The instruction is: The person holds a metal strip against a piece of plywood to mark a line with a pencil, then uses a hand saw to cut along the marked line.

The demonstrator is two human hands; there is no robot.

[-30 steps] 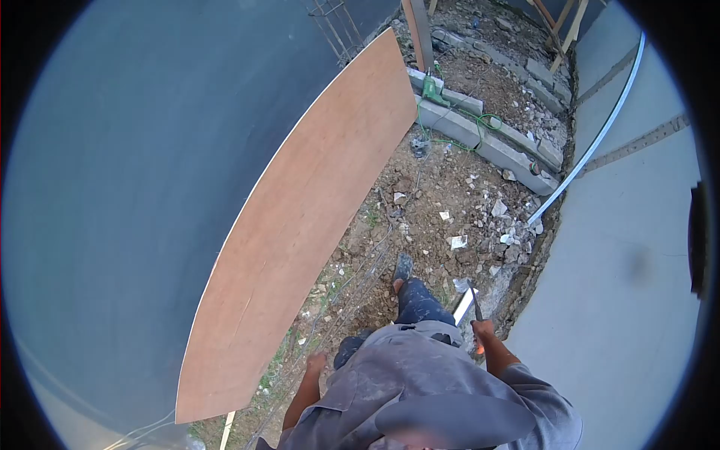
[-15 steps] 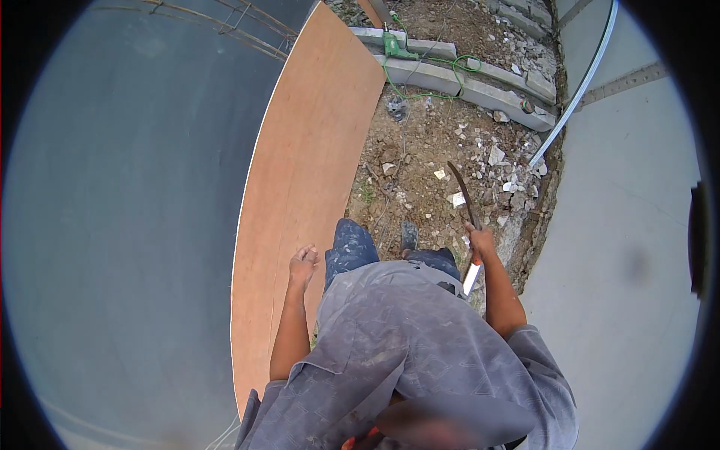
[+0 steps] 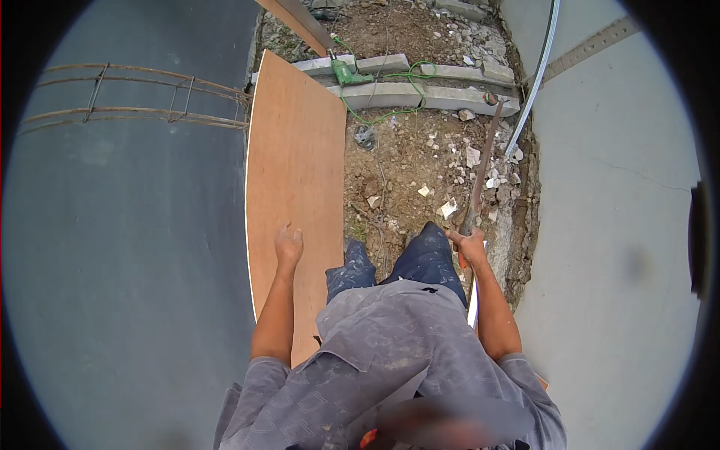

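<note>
A long, thin saw points forward, its orange-marked handle gripped by my right hand. My left hand is over the large plywood sheet; its fingers look partly curled, and nothing shows in them. Whether it touches the sheet I cannot tell. The sheet leans or stands along my left side. A white strip shows beside my right forearm.
A green power drill with a green cord rests by the concrete beams ahead. Rusty rebar sticks out at the left. A metal tube leans at the right. Rubble covers the soil.
The view has shifted, with more rebar showing. My left hand has moved forward over the plywood. The saw now points straighter ahead, and my right leg has come forward.
</note>
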